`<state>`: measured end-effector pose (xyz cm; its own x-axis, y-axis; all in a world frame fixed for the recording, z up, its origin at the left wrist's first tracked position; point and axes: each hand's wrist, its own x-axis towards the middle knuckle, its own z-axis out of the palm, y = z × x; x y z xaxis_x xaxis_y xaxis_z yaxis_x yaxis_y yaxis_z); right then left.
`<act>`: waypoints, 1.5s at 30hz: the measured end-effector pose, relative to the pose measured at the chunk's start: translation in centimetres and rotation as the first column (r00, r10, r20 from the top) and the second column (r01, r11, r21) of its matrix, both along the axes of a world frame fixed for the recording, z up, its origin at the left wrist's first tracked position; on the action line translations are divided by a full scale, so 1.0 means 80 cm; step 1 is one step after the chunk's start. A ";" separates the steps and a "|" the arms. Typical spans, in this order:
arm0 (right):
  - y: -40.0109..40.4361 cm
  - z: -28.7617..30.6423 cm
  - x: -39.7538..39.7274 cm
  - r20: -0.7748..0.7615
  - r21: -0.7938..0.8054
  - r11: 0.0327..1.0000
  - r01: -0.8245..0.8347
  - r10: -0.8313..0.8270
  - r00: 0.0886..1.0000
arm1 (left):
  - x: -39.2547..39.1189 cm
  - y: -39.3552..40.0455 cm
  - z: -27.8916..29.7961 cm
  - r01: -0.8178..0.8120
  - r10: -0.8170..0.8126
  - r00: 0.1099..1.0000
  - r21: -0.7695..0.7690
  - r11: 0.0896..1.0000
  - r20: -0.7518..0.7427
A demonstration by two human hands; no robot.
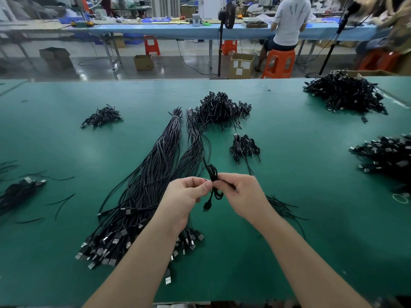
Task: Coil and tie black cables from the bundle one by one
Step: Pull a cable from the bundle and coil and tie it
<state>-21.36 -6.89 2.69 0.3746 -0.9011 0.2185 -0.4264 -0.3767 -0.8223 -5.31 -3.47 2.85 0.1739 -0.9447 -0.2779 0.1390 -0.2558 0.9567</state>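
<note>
Pinching a small coil (214,174) between them above the mat (311,241), the left hand (188,193) and right hand (241,192) have fingers curled tight at its waist; the tie looks half twisted, and a plug (206,206) dangles below. Beneath the wrists lies the bundle (142,196), thick with uncoiled cables, so most of the work seems left. Loose ties (284,207) lie right of the hands. Farther off, a small pile (244,148) and a big pile (220,111) of finished coils sit mid-table, with more heaps (344,94) beyond.
</note>
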 end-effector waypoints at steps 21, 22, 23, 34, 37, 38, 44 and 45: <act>-0.020 0.001 -0.016 0.350 0.777 0.577 -0.254 -0.060 0.935 | 0.005 0.010 -0.001 0.370 0.186 0.603 -0.479 0.796 0.776; -0.020 0.001 -0.017 0.333 0.780 0.575 -0.249 -0.043 0.942 | 0.006 0.010 -0.001 0.427 0.201 0.542 -0.473 0.770 0.816; -0.020 0.000 -0.018 0.317 0.780 0.577 -0.244 -0.027 0.948 | 0.006 0.010 -0.002 0.471 0.205 0.501 -0.463 0.751 0.841; -0.008 -0.005 -0.012 0.005 0.314 0.943 -0.113 0.118 0.993 | 0.007 0.004 -0.005 0.072 -0.071 0.968 0.004 0.997 0.239; -0.006 -0.008 -0.012 0.083 0.310 0.932 -0.188 0.171 0.982 | 0.011 0.003 0.001 0.081 -0.087 0.994 0.091 0.993 0.070; -0.006 -0.008 -0.012 0.130 0.323 0.924 -0.206 0.173 0.976 | 0.012 0.003 0.002 0.090 -0.096 0.993 0.090 0.992 0.066; -0.003 -0.004 -0.013 0.366 0.465 0.839 -0.283 0.108 0.924 | 0.011 0.007 0.005 0.102 -0.102 0.986 0.007 0.995 0.130; -0.003 -0.003 -0.014 0.404 0.499 0.812 -0.302 0.091 0.910 | 0.010 0.008 0.006 0.100 -0.094 0.985 -0.030 0.995 0.145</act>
<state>-22.46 -7.12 2.46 0.5516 -0.8238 -0.1305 -0.0415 0.1291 -0.9908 -4.52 -2.80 3.35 0.1167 -0.9683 -0.2209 -0.0242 -0.2251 0.9740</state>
